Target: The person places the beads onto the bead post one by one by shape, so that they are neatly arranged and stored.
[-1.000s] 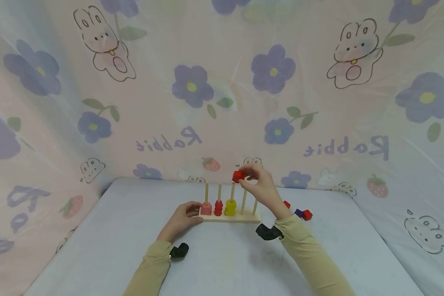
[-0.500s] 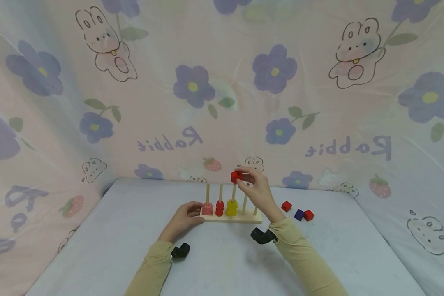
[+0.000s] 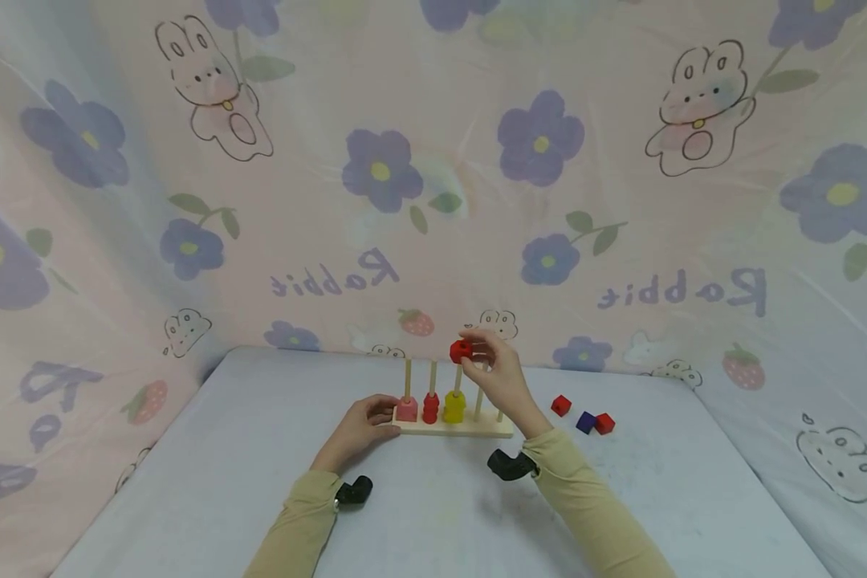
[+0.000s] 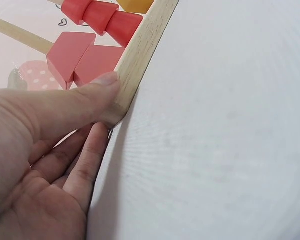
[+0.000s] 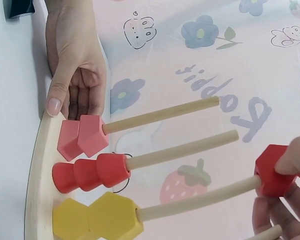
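My left hand [image 3: 357,432] holds the left end of a wooden peg stand [image 4: 142,57], thumb over the base's edge and fingers behind it. My right hand [image 3: 504,381] pinches a red faceted bead [image 5: 274,170] between thumb and fingers. That bead sits at the tip of the third peg [image 5: 200,200]; how far the peg enters it cannot be told. Pink beads [image 5: 82,135] fill the bottom of the first peg, red beads [image 5: 90,172] the second, and yellow beads [image 5: 97,216] the third. The two right-hand pegs [image 3: 479,404] carry no beads and are partly behind my right hand.
To the right of the stand lie two loose red beads [image 3: 561,405] and a dark purple bead [image 3: 586,422], which lies beside one of them. A white cloth [image 3: 419,514] covers the table. Behind it hangs a printed curtain [image 3: 448,241].
My right hand has brought the red bead slightly left and down onto the third peg's tip. The left hand keeps its hold on the stand.
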